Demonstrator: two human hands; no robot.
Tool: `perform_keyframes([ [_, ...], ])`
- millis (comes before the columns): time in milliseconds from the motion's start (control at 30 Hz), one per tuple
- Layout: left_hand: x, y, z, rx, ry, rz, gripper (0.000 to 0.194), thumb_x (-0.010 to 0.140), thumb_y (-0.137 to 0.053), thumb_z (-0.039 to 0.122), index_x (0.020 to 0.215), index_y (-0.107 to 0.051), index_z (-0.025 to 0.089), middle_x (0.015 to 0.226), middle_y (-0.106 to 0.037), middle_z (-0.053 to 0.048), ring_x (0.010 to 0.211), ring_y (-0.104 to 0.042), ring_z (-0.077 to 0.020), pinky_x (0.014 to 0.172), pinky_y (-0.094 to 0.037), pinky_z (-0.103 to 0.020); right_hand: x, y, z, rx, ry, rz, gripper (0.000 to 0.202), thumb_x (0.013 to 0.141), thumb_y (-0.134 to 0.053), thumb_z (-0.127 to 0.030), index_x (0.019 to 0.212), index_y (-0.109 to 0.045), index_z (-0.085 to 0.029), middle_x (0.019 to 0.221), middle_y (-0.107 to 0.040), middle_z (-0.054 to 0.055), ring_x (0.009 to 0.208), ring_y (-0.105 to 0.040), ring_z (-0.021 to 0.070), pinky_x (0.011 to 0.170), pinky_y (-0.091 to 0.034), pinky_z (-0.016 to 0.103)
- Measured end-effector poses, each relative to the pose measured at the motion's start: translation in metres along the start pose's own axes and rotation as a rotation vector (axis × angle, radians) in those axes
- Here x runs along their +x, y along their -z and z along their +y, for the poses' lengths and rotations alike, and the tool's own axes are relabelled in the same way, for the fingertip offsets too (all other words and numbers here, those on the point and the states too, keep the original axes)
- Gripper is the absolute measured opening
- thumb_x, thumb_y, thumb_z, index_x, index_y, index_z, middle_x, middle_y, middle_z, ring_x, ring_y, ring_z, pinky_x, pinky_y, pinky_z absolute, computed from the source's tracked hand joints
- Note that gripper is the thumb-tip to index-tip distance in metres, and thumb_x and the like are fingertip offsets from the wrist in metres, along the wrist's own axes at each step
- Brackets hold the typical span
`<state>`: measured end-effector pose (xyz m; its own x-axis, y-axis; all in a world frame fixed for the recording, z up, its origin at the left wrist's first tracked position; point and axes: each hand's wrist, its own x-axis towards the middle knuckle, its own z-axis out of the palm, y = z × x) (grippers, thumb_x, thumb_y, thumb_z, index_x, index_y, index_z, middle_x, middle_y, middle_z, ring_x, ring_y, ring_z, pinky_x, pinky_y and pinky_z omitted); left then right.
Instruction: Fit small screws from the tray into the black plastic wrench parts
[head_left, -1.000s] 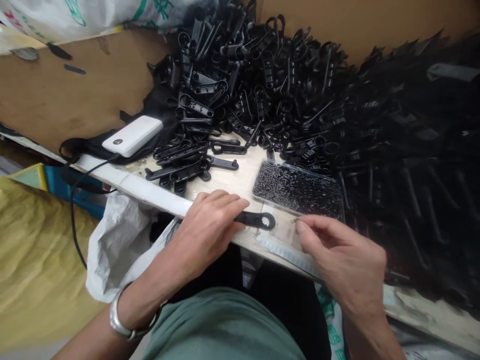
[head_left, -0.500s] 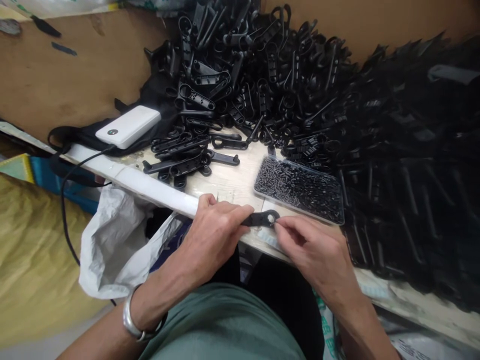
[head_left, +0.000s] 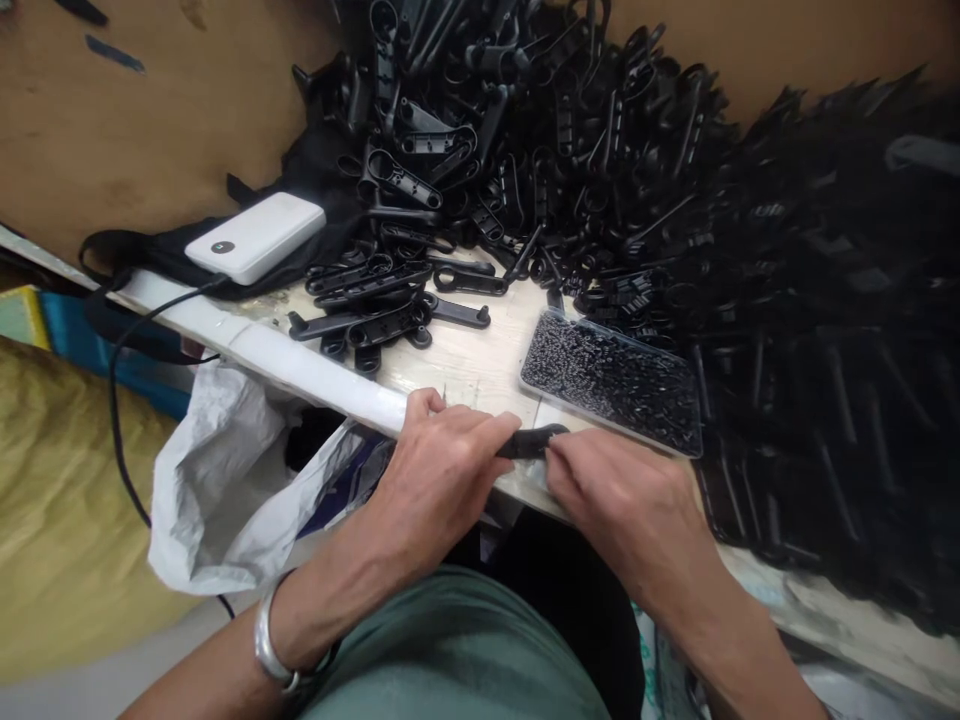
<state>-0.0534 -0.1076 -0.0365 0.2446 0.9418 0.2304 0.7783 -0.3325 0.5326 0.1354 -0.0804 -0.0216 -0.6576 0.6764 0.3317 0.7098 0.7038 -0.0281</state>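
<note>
My left hand (head_left: 446, 460) is closed around one end of a black plastic lever-shaped part (head_left: 529, 442) at the table's front edge. The part's ringed end sticks out to the right, partly covered by my right hand (head_left: 626, 490). My right fingertips are pinched together against that end; anything small between them is hidden. Just beyond my right hand lies a clear shallow tray (head_left: 602, 414) full of tiny dark metallic pieces, too small to name exactly. Several matching black parts (head_left: 386, 322) lie loosely stacked beyond my left hand.
A large heap of black plastic parts (head_left: 517, 130) rises at the back, and a dark pile (head_left: 832, 380) covers the right side. A white power bank (head_left: 259, 238) with a black cable (head_left: 124, 440) lies at left. A white sack (head_left: 202, 500) hangs open below the table edge.
My right hand has turned and moved in over the part's ringed end, covering more of it. The part has tilted, so its hole shows less. The whole view has shifted slightly.
</note>
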Motion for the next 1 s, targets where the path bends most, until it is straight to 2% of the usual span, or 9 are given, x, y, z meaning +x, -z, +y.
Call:
perform_keyframes([
  [133, 0.0, -0.002, 0.001, -0.013, -0.002, 0.036, 0.016, 0.085, -0.06, 0.016, 0.1, -0.059, 0.021, 0.082, -0.07, 0.001, 0.075, -0.062, -0.0159, 0.078, -0.027, -0.037, 0.004, 0.006, -0.001, -0.009, -0.053, -0.156, 0.023, 0.085, -0.054, -0.013, 0.064, -0.047, -0.02, 0.058, -0.045, -0.004, 0.05, -0.045, 0.013, 0.052, -0.025, 0.03],
  [267, 0.0, -0.001, 0.004, 0.023, -0.025, -0.001, 0.021, 0.088, -0.052, 0.011, 0.101, -0.061, 0.024, 0.084, -0.069, 0.003, 0.076, -0.06, -0.0146, 0.078, -0.026, -0.038, 0.007, 0.012, 0.008, 0.217, -0.131, -0.334, 0.017, 0.09, -0.049, -0.016, 0.074, -0.053, -0.02, 0.068, -0.055, -0.003, 0.06, -0.053, 0.0124, 0.059, -0.031, 0.028],
  [367, 0.0, -0.001, 0.004, 0.112, -0.074, -0.062, 0.026, 0.091, -0.046, 0.01, 0.104, -0.061, 0.027, 0.088, -0.068, 0.003, 0.078, -0.057, -0.016, 0.078, -0.024, -0.04, 0.011, 0.015, 0.014, 0.378, -0.193, -0.381, 0.019, 0.093, -0.046, -0.02, 0.078, -0.056, -0.02, 0.072, -0.059, -0.003, 0.067, -0.055, 0.0116, 0.064, -0.034, 0.026],
  [467, -0.001, -0.001, 0.003, 0.185, -0.126, -0.071, 0.03, 0.091, -0.044, 0.011, 0.109, -0.06, 0.029, 0.098, -0.067, 0.002, 0.08, -0.053, -0.0176, 0.078, -0.023, -0.042, 0.015, 0.015, 0.015, 0.414, -0.227, -0.38, 0.019, 0.092, -0.049, -0.02, 0.074, -0.056, -0.02, 0.07, -0.059, -0.003, 0.066, -0.056, 0.0111, 0.064, -0.035, 0.024],
  [633, -0.001, -0.003, 0.002, 0.199, -0.14, -0.111, 0.031, 0.092, -0.043, 0.013, 0.112, -0.058, 0.032, 0.102, -0.064, 0.002, 0.081, -0.048, -0.019, 0.082, -0.023, -0.045, 0.019, 0.015, 0.011, 0.331, -0.227, -0.399, 0.023, 0.091, -0.048, -0.02, 0.069, -0.052, -0.019, 0.064, -0.056, -0.002, 0.058, -0.052, 0.0115, 0.058, -0.033, 0.025],
  [767, -0.001, -0.004, 0.002, 0.17, -0.138, -0.124, 0.029, 0.093, -0.043, 0.014, 0.111, -0.058, 0.03, 0.1, -0.062, 0.001, 0.083, -0.046, -0.019, 0.086, -0.021, -0.047, 0.019, 0.013, 0.006, 0.16, -0.222, -0.439, 0.023, 0.091, -0.046, -0.02, 0.069, -0.048, -0.019, 0.059, -0.053, -0.001, 0.051, -0.048, 0.0122, 0.054, -0.032, 0.026],
  [900, -0.002, -0.005, 0.0, 0.17, -0.149, -0.137, 0.026, 0.094, -0.043, 0.015, 0.111, -0.058, 0.029, 0.1, -0.061, 0.001, 0.084, -0.046, -0.0189, 0.087, -0.021, -0.048, 0.021, 0.015, -0.002, -0.042, -0.15, -0.484, 0.021, 0.084, -0.05, -0.007, 0.067, -0.046, -0.019, 0.055, -0.051, -0.001, 0.046, -0.049, 0.0133, 0.049, -0.027, 0.027],
  [1000, -0.001, -0.005, 0.0, 0.178, -0.163, -0.143, 0.024, 0.094, -0.043, 0.015, 0.109, -0.058, 0.027, 0.101, -0.06, 0.001, 0.085, -0.046, -0.0191, 0.087, -0.022, -0.048, 0.026, 0.019, -0.009, -0.203, -0.05, -0.461, 0.024, 0.078, -0.051, 0.0, 0.065, -0.046, -0.019, 0.053, -0.049, -0.002, 0.043, -0.047, 0.0138, 0.047, -0.022, 0.028],
])
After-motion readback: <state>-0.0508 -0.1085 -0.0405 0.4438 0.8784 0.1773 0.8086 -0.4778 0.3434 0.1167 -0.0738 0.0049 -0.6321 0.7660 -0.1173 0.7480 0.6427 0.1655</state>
